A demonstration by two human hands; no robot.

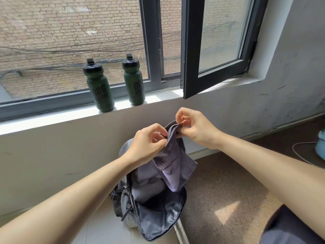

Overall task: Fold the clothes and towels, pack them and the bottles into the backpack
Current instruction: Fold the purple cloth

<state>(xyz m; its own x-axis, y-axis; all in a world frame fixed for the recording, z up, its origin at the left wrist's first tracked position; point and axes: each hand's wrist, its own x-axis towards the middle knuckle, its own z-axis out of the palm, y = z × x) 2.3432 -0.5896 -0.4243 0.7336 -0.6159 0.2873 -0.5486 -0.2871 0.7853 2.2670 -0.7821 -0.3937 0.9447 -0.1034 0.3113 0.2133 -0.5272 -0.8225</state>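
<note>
Head | both hands' grip (173, 133) pinches towel (173, 164) top | over backpack (158, 212)

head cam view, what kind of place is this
Probably a plain room in a home or dorm. A window faces a brick wall, two green bottles stand on its sill, and an open backpack sits on the floor.

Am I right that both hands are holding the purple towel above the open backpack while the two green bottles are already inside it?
Not quite. The head view shows both green bottles standing on the windowsill, not inside. The rest holds: left hand and right hand hold the purple towel above the open backpack.
</note>
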